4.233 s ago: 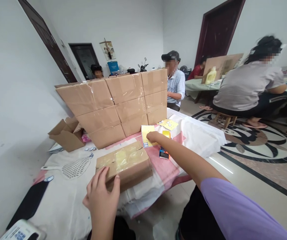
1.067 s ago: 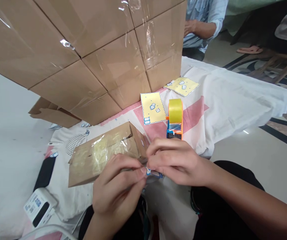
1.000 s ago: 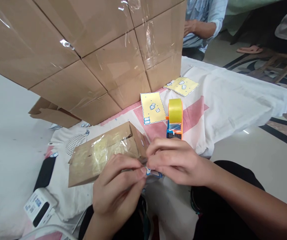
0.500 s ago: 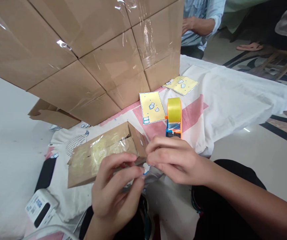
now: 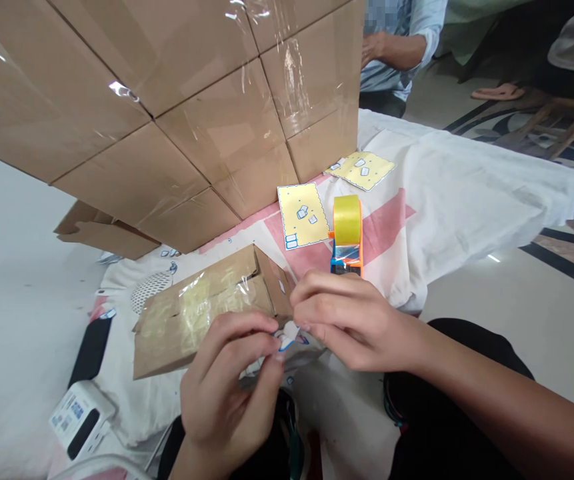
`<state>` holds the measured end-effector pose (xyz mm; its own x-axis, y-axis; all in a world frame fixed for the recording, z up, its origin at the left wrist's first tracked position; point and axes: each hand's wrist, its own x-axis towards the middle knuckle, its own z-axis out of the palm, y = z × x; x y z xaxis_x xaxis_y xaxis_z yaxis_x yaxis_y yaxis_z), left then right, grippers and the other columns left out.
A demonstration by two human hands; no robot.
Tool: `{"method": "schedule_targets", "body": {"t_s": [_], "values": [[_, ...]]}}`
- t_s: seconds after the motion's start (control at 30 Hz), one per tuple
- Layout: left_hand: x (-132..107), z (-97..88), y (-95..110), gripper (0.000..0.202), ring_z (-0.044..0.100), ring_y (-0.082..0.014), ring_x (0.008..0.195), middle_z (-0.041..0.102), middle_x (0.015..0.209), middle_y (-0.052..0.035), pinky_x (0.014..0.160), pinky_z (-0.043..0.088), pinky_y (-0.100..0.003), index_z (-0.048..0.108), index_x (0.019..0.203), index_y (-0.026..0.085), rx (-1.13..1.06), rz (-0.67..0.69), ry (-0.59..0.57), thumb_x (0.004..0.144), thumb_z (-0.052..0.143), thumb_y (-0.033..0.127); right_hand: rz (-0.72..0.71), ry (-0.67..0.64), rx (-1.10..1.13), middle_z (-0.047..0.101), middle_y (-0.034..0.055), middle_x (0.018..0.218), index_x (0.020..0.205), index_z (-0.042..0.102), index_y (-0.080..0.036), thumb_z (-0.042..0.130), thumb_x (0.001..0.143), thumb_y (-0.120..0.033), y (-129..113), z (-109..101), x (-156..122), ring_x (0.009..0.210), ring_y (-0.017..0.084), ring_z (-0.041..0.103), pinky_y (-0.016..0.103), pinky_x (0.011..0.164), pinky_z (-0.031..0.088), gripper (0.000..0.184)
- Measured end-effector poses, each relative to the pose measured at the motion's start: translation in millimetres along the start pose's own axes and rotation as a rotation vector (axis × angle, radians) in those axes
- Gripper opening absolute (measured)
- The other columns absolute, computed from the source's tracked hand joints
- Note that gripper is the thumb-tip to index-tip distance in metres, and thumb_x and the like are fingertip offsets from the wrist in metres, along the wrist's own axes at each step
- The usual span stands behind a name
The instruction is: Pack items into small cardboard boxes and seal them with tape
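Between my two hands is a small white sticker with a blue edge. My left hand pinches one side of it between thumb and fingers. The fingertips of my right hand are closed on its other side. Just behind my hands lies a taped cardboard box, its top crossed by shiny clear tape. Beyond my right hand stands a tape dispenser with a yellowish roll and an orange and blue frame. A yellow sticker sheet lies left of the dispenser.
A tall stack of cardboard boxes wrapped in clear film rises behind. Another yellow sheet lies at its foot. At left are an open box, a black phone-like slab and a white device. A person sits beyond.
More of the white sticker shows between my fingertips now. My left hand has shifted slightly left and down; my right hand has hardly moved.
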<state>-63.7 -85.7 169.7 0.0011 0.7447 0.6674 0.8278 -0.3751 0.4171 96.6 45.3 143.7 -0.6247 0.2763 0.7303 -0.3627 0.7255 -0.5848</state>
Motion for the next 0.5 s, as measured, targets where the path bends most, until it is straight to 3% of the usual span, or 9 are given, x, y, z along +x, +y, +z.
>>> {"method": "schedule_targets", "body": {"t_s": [0.5], "values": [[-1.4,0.8,0.1,0.021,0.065,-0.0173,0.084,0.068,0.092,-0.0028,0.073,0.053,-0.032,0.061,0.093,0.021,-0.024,-0.057,0.017,0.083,0.062,0.002,0.048,0.011,0.017,0.060,0.0069,0.096,0.100,0.060,-0.017,0.046,0.096,-0.009,0.8,-1.4,-1.3,0.088,0.015,0.059,0.027,0.075,0.051,0.016]]}}
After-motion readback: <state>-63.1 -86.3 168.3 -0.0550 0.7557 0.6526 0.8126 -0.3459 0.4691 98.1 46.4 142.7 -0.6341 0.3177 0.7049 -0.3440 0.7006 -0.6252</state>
